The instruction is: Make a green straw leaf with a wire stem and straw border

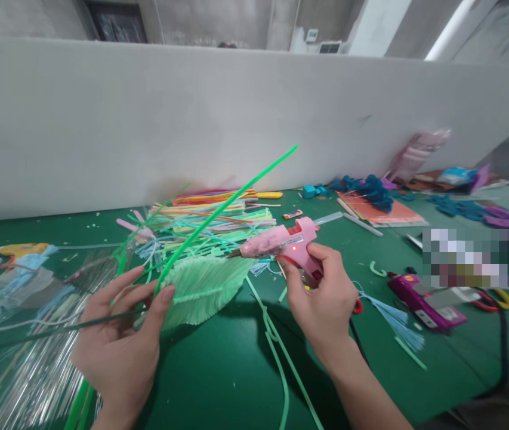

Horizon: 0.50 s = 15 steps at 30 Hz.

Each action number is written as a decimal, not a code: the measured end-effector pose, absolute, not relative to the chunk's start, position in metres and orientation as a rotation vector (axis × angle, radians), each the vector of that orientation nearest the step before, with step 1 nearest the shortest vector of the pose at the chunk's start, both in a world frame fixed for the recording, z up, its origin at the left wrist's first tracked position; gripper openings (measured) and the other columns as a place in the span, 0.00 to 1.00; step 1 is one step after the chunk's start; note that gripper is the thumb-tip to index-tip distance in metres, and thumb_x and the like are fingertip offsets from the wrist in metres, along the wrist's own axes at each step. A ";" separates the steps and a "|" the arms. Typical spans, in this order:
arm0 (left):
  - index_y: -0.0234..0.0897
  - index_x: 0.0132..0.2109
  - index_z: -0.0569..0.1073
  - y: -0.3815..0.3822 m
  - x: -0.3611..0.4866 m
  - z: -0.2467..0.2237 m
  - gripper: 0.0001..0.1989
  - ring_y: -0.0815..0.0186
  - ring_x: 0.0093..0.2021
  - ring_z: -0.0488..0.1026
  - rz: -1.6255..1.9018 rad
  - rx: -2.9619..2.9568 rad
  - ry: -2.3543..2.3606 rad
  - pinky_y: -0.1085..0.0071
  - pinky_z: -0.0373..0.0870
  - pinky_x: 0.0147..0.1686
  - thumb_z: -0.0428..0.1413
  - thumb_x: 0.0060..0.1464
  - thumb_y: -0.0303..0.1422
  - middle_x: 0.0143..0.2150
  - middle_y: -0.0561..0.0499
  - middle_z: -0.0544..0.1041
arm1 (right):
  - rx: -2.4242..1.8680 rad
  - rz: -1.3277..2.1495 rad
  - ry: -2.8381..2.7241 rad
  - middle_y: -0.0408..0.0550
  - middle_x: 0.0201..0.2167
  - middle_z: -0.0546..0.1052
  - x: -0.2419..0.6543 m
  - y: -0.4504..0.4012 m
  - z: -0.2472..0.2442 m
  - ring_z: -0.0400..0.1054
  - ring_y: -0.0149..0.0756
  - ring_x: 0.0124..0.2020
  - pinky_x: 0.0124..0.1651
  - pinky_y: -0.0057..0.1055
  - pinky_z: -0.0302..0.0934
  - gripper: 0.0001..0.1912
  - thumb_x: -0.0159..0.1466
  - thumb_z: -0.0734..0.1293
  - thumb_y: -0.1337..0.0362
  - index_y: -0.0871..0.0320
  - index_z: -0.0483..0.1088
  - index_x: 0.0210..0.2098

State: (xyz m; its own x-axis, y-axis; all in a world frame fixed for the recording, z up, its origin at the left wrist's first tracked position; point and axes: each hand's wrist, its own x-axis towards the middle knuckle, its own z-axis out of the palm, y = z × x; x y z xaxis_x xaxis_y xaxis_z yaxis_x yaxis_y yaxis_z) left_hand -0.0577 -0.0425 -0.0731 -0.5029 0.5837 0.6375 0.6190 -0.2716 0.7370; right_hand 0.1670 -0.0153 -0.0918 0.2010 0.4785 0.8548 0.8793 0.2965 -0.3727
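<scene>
Left hand: my left hand (120, 340) is nearly closed, thumb and fingers pinching the leaf (209, 292) at its near-left end, along with the base of the bright stem (231, 200).
Right hand: my right hand (326, 298) is wrapped round the grip of the glue gun (276, 239), fingers curled by the trigger; I can't tell if it is pressed.
Leaf place: held over the middle of the green tabletop (204, 370), between my hands, well in from the left and right edges.
Nozzle: the dark nozzle (235, 253) is at the leaf's far side; I can't tell whether it touches.
Handling: I'd judge a light, steady pinch best, so the soft ribs don't crush, with a small squeeze of glue and my fingertips clear of the hot metal.
Leaf direction: its free end points right and slightly towards the far edge; the long axis follows the midrib, nearly parallel to that edge.
Bright stem direction: it slants up, right and away from my left fingers.
Gun direction: nozzle left, glue stick (330, 218) out behind to the right.
</scene>
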 end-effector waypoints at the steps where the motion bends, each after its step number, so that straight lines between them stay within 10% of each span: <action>1: 0.43 0.37 0.77 -0.042 -0.058 -0.073 0.07 0.63 0.31 0.80 -1.944 -1.553 -1.877 0.66 0.76 0.25 0.66 0.52 0.36 0.33 0.54 0.79 | -1.343 -0.448 -1.438 0.49 0.36 0.77 0.167 -0.015 -0.092 0.74 0.38 0.32 0.34 0.33 0.69 0.12 0.63 0.70 0.62 0.58 0.67 0.44; 15: 0.43 0.50 0.77 -0.042 -0.060 -0.078 0.19 0.64 0.32 0.79 -2.013 -1.516 -1.907 0.66 0.76 0.32 0.68 0.50 0.36 0.33 0.55 0.79 | -1.353 -0.465 -1.424 0.49 0.36 0.78 0.173 -0.014 -0.095 0.74 0.38 0.33 0.33 0.32 0.67 0.14 0.62 0.71 0.62 0.58 0.68 0.45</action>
State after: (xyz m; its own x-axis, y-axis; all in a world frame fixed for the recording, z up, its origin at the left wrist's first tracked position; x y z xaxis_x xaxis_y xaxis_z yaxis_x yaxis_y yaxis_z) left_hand -0.0597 -0.0420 -0.0781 -0.5396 0.5907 0.5999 0.5669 -0.2719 0.7777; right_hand 0.1730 -0.0144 -0.0946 0.2106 0.4700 0.8571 0.8854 0.2799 -0.3711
